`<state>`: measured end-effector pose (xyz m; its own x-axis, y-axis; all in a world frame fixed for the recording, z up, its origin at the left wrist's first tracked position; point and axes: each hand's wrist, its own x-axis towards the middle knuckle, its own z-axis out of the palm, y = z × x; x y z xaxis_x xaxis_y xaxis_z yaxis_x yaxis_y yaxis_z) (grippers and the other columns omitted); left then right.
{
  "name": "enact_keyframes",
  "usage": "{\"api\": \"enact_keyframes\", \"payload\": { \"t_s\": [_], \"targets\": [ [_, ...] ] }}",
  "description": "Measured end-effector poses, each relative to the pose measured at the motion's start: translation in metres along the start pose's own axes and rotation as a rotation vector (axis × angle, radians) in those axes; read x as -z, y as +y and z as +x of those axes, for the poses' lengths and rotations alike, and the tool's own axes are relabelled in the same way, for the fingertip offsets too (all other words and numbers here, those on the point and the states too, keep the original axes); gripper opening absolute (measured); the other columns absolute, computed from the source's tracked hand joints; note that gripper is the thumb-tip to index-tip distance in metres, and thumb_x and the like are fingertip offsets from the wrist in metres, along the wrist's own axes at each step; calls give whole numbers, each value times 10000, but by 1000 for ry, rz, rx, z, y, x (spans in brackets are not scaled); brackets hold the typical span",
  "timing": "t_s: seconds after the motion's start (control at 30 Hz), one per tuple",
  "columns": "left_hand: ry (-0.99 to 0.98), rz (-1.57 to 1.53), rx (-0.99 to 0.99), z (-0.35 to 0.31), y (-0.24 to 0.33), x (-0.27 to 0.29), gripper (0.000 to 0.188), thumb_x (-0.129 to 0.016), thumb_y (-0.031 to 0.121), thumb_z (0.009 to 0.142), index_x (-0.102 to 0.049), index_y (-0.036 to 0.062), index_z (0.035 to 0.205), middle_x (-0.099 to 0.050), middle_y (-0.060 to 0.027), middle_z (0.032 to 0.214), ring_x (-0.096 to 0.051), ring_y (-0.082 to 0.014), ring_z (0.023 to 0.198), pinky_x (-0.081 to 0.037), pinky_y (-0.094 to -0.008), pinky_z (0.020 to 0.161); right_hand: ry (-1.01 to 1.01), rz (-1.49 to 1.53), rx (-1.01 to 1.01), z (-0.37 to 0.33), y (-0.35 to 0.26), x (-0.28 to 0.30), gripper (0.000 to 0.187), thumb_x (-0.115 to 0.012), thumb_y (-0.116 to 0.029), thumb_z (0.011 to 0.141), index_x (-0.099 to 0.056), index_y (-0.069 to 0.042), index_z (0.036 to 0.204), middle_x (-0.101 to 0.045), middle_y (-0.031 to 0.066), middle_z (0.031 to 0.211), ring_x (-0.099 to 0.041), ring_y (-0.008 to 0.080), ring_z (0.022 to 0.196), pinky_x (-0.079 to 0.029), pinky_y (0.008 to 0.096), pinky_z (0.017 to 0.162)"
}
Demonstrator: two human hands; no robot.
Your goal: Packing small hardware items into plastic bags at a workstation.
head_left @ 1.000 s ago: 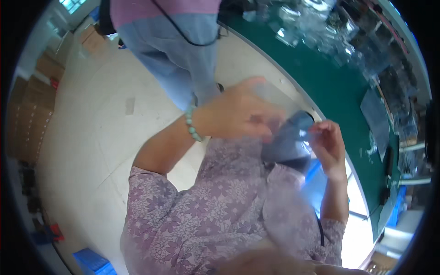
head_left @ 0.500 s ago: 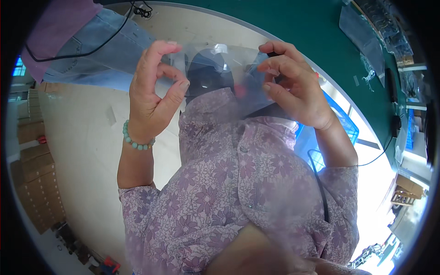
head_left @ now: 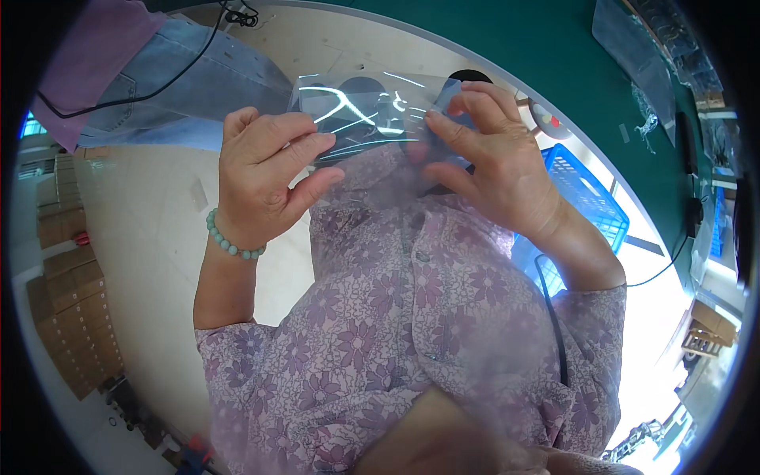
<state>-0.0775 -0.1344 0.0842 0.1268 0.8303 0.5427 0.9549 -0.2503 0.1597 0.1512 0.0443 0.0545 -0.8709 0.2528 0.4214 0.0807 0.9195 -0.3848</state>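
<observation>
Between my two hands is a clear plastic sheet, with bright streaks of light reflected across it. My left hand, a beaded bracelet at its wrist, grips the sheet's left side with the fingers bent over it and the thumb below. At the opposite side my right hand has its fingers over the edge and its thumb held lower. The sheet is in the air in front of my body, and dark shapes show through it. Whether it is flat or folded I cannot tell.
A green table with a pale rim curves across the far side and right. A blue plastic crate stands below its edge at the right. Another person in jeans is at the far left. Cardboard boxes are stacked at the left.
Both hands have rolled over, so that their backs now show more. The plastic sheet has tilted with them and now catches bright reflections. My left fingers have come down slightly.
</observation>
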Motion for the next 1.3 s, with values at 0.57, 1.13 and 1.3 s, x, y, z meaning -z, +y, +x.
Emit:
{"api": "enact_keyframes", "payload": {
  "t_s": [0.57, 1.13, 1.3],
  "targets": [
    [-14, 78, -69, -6, 1, -1, 285, -825, 272, 722, -728, 102, 928, -670, -22, 948, -626, -171, 777, -373, -332, 762, -34, -48, 85, -6, -1, -4, 565, -866, -157, 671, -675, -60, 1193, -670, 133, 1146, -559, 357, 1228, -536, 412, 949],
    [37, -72, -17, -4, 1, -5, 180, -821, 161, 701, -705, 109, 828, -652, -8, 790, -603, -184, 731, -367, -333, 727, 49, 26, 195, -1, 3, -6, 339, -837, -120, 702, -732, 4, 1000, -737, 135, 898, -705, 308, 840, -596, 341, 740],
    [49, -88, -2, -6, 5, -5, 175, -814, 111, 694, -701, 92, 826, -621, -11, 737, -584, -199, 711, -367, -355, 740, 37, 106, 220, 5, 9, 0, 204, -799, -68, 706, -731, 0, 886, -708, 127, 766, -689, 283, 717, -550, 338, 648]
  ]
}}
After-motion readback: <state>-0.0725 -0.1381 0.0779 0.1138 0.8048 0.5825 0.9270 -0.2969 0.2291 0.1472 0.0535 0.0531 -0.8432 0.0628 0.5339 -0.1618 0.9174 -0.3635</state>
